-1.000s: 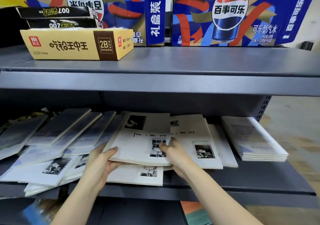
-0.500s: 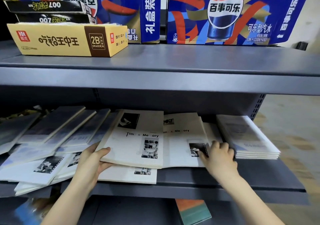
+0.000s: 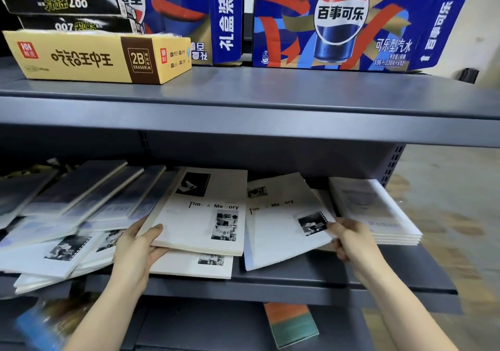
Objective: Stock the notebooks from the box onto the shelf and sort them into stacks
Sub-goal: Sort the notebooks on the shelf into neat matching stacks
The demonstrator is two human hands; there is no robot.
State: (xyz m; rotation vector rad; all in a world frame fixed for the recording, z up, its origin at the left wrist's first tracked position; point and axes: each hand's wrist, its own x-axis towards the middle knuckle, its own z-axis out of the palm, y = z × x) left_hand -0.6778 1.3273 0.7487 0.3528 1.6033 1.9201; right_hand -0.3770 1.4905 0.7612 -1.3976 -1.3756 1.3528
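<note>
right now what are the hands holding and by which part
Left hand grips the Time & Memory notebook stack at its near-left corner; right hand holds the tilted notebook by its right edge.

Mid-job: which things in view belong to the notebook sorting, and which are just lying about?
Job:
left hand holding the white notebook stack
right hand pinching the tilted white notebook
neat stack at right
dark notebooks fanned at left
middle shelf

Lying about:
yellow eraser box
black 007 boxes
Pepsi cartons
orange-green book below
</note>
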